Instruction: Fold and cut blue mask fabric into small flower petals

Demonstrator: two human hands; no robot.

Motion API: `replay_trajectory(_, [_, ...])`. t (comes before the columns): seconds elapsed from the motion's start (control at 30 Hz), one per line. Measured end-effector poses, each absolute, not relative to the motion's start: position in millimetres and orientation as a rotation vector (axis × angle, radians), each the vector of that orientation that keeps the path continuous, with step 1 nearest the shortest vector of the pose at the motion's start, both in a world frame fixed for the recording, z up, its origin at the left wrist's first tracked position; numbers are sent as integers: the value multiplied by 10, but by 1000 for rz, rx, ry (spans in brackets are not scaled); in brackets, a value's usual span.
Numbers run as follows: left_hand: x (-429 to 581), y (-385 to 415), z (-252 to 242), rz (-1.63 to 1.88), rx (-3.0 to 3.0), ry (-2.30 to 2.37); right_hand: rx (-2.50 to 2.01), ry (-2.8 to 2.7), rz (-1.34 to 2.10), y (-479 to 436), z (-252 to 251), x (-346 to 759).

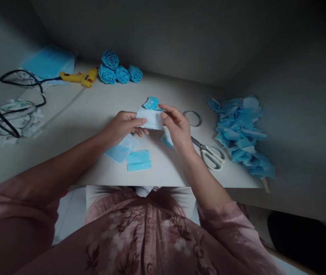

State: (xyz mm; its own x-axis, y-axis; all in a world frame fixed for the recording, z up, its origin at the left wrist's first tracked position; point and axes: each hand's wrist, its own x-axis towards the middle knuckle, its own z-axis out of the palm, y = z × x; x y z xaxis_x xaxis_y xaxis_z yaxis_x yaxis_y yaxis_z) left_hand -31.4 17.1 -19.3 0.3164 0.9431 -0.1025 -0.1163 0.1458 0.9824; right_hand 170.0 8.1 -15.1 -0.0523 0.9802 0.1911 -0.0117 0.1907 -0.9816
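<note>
Between my two hands I hold a pale rectangular piece of face-mask fabric (150, 118) above the table. My left hand (124, 124) pinches its left end, thumb on top. At the right end, my right hand (177, 124) grips it between thumb and fingers. Just beyond it lies a small crumpled blue fabric piece (151, 102). A cut blue fabric rectangle (139, 160) rests nearer to me, beside a sheer light-blue piece (117, 152). Another blue piece (167, 138) is partly hidden beneath my right hand.
White-handled scissors (213, 156) and a roll of tape (193, 118) lie to the right, before a heap of blue fabric pieces (237, 130). Several blue fabric roses (122, 74) sit at the back. Left are a yellow glue gun (86, 78), its black cord (42, 91), blue sheets (49, 61) and scraps.
</note>
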Motion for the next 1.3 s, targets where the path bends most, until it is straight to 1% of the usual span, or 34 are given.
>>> replay_trajectory(0.17, [-334,199,-159,1090,1079,905,-992,-1302,1095,113,-157,1741])
replay_trajectory(0.43, [-364,231,-173,1101,1187,946,-1022,-1277,1076,144,-166,1717])
replay_trajectory(0.5, [-383,246,-178,1030,1272,965,-1027,-1241,1064,178,-181,1747])
replay_trajectory(0.6, [-410,257,-186,796,1462,984,-1056,-1198,1014,254,-168,1864])
replay_trajectory(0.67, [-422,251,-200,692,1587,1019,-1091,-1197,914,309,-108,2000])
replay_trajectory(0.73, [-430,240,-225,684,1731,1090,-1116,-1218,773,352,-10,2176])
replay_trajectory(0.83, [-444,241,-276,737,1959,1195,-1164,-1326,631,388,137,2484])
replay_trajectory(0.93, [-462,277,-313,860,2137,1280,-1227,-1503,571,402,163,2798])
replay_trajectory(1.1, [-481,320,-295,1207,2253,1254,-1507,-1736,507,419,-115,3173])
replay_trajectory(1.2, [-471,303,-261,1286,2271,1167,-1621,-1890,356,448,-302,3253])
replay_trajectory(1.3, [-427,259,-161,1273,2349,1080,-1623,-2051,271,451,-330,3234])
